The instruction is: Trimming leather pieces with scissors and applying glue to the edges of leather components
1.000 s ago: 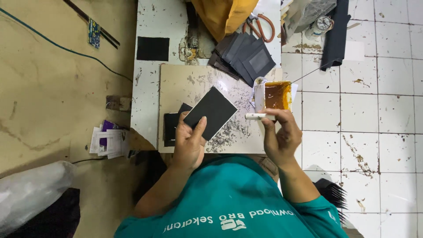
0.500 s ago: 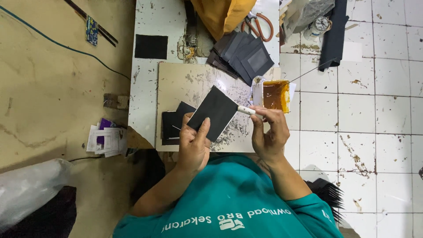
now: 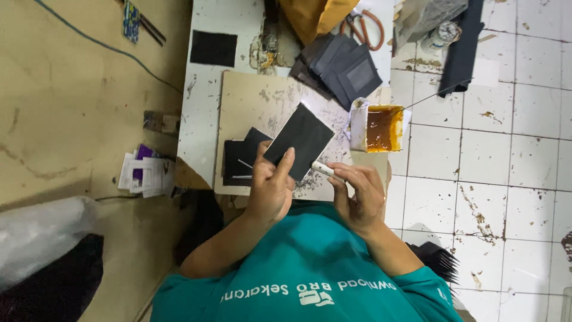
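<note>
Your left hand (image 3: pixel 271 188) pinches the black sheet (image 3: pixel 300 140) at its lower edge, lifted over the board (image 3: pixel 250 104); your right hand (image 3: pixel 357 194) grips a white brush (image 3: pixel 323 169) touching it. The sheet looks light and floppy, so support it near that edge

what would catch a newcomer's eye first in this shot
Most striking is the black rectangular piece held tilted in the left hand over the pale work board, with the right hand bringing a small white-handled tool to its lower edge. Just right of it sits an open container of amber glue, and behind it a fanned stack of dark pieces.
</note>
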